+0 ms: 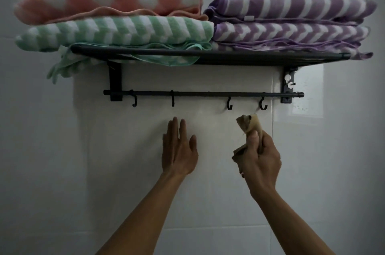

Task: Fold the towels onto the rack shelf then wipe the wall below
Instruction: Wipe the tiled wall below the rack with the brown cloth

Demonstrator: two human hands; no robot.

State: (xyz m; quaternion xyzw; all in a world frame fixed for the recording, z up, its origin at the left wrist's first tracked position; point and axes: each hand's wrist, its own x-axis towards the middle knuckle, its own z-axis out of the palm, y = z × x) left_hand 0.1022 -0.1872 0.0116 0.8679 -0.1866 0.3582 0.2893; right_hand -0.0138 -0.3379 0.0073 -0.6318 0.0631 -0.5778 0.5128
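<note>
Folded towels lie on the black rack shelf (pixel 229 55): a pink-and-white towel (pixel 108 0) on top of a green-and-white towel (pixel 116 31) at the left, and two purple-and-white towels (pixel 291 6) stacked at the right. A corner of the green towel hangs over the shelf's left end. Below the rack, my left hand (pixel 179 148) lies flat with straight fingers against the white tiled wall (pixel 135 140). My right hand (pixel 260 159) grips a crumpled beige cloth (pixel 249 124), held up just below the hooks and close to the wall.
A black rail (pixel 204 94) with several hooks runs under the shelf, just above both hands. Black brackets fix the rack to the wall at left (pixel 115 82) and right (pixel 288 86). A bright reflection shows on the tile at the right.
</note>
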